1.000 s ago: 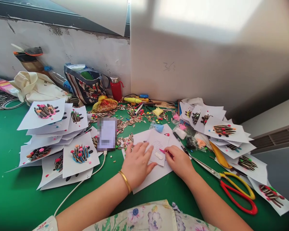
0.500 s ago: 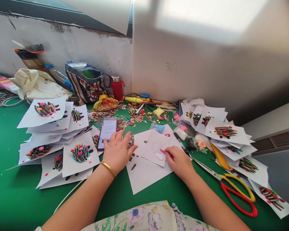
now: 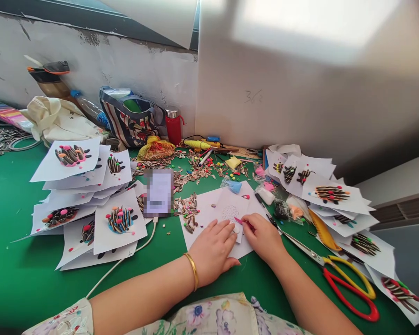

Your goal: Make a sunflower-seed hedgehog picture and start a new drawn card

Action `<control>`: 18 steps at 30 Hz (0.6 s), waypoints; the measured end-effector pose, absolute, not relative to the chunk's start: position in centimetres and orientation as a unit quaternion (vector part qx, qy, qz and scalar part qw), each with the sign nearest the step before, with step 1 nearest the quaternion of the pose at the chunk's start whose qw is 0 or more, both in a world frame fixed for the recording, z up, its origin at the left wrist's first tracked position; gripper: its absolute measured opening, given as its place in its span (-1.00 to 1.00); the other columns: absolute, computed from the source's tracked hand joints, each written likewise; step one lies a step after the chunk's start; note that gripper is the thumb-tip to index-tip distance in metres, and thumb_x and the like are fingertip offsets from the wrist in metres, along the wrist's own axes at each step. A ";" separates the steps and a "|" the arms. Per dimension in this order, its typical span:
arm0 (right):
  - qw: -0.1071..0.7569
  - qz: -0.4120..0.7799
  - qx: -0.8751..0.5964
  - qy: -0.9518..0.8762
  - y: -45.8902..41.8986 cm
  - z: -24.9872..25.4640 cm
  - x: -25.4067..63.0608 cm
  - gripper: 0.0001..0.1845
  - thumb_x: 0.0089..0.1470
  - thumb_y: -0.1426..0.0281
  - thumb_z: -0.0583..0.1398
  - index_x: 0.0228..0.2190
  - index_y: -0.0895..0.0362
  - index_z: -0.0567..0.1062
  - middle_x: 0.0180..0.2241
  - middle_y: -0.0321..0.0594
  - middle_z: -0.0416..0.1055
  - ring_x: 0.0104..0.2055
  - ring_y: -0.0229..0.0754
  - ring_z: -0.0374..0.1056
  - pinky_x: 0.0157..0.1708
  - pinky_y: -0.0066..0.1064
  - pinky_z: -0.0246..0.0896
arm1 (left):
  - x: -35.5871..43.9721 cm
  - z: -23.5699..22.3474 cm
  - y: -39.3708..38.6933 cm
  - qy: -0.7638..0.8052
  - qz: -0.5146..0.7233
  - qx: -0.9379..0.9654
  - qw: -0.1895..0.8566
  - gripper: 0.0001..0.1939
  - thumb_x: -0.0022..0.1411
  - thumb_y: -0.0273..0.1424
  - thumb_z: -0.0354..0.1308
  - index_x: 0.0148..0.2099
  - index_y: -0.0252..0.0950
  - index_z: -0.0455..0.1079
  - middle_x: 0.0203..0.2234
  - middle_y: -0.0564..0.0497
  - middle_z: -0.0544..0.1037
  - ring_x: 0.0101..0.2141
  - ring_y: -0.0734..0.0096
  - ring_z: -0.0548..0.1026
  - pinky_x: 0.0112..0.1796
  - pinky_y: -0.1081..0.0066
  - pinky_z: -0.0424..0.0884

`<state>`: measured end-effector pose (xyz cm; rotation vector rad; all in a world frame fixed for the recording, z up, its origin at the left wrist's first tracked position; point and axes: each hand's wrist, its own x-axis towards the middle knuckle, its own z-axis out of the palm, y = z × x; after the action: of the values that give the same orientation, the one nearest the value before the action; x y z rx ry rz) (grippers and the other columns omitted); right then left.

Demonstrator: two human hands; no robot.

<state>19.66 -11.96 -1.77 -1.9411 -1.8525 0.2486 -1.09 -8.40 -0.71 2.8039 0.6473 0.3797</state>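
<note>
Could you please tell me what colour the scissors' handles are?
One red, one yellow, clearest in the head view.

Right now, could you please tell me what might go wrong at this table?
The left hand lies over the drawn card and might smear the white dab by its fingertips. The right forearm is close to the scissors and could nudge them. The cable passes near the left sleeve, so a sweep of that arm might tug the phone.
</note>
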 end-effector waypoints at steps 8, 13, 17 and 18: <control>0.207 0.092 -0.712 -0.665 -12.0 -1.6 19.6 -0.82 0.20 0.36 0.07 -0.27 0.04 0.49 -0.32 -0.27 0.46 -0.30 -0.19 0.37 -0.32 -0.40 0.19 | -1.3 -1.2 -8.0 0.236 0.134 0.953 0.134 -0.37 0.16 -0.04 0.20 0.14 -0.37 0.33 0.18 -0.23 0.34 0.21 -0.01 0.24 0.20 0.04 0.18; 0.211 0.093 -0.709 -0.667 -12.0 -1.6 19.5 -0.81 0.21 0.36 0.07 -0.26 0.05 0.49 -0.31 -0.26 0.47 -0.28 -0.18 0.37 -0.31 -0.39 0.20 | -1.4 -1.3 -8.1 0.240 0.134 0.953 0.130 -0.35 0.15 -0.03 0.20 0.14 -0.36 0.33 0.18 -0.23 0.34 0.21 -0.02 0.24 0.20 0.05 0.18; 0.218 0.090 -0.705 -0.669 -12.1 -1.6 19.5 -0.81 0.21 0.36 0.07 -0.26 0.05 0.49 -0.30 -0.25 0.47 -0.28 -0.18 0.37 -0.30 -0.39 0.21 | -1.5 -1.3 -8.2 0.244 0.125 0.954 0.125 -0.35 0.16 -0.02 0.19 0.15 -0.35 0.33 0.19 -0.24 0.33 0.21 -0.03 0.23 0.21 0.05 0.17; 0.219 0.089 -0.703 -0.670 -12.1 -1.6 19.5 -0.81 0.21 0.37 0.07 -0.26 0.05 0.49 -0.30 -0.25 0.47 -0.28 -0.18 0.37 -0.29 -0.39 0.21 | -1.5 -1.3 -8.2 0.244 0.123 0.954 0.124 -0.35 0.16 -0.02 0.19 0.16 -0.34 0.33 0.19 -0.24 0.32 0.21 -0.03 0.23 0.20 0.05 0.18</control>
<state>19.48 -12.06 -1.65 -1.9462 -1.8540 0.2467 -1.50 -8.17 -1.27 2.7804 0.7120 0.3585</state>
